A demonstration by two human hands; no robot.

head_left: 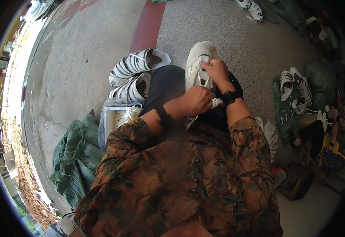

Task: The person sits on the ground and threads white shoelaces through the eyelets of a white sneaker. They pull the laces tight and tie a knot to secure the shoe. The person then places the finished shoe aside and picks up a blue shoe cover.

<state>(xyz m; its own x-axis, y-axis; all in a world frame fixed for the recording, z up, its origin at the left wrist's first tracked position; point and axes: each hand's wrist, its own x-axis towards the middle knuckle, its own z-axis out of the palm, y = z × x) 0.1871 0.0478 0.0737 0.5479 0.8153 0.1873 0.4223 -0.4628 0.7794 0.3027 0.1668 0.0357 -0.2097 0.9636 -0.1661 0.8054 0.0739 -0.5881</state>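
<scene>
An off-white sneaker [193, 65] rests on my lap, its toe pointing away from me. White laces cross its front. My right hand [216, 72] grips the sneaker's right side, the thumb pressed near the tongue. Closer to me, my left hand [198, 100] is closed over the near end of the shoe, which it partly hides. White wrapping circles one of its fingers. A loose end of white shoelace [191, 122] hangs below this hand; the lace's path through the fingers is hidden.
Two striped white sneakers [129, 87] lie left of my knee, above a white box [110, 120] of pale laces. A green sack [75, 156] slumps at the lower left. More laced shoes [296, 89] sit on green sacking to the right, near a wooden stool [297, 179].
</scene>
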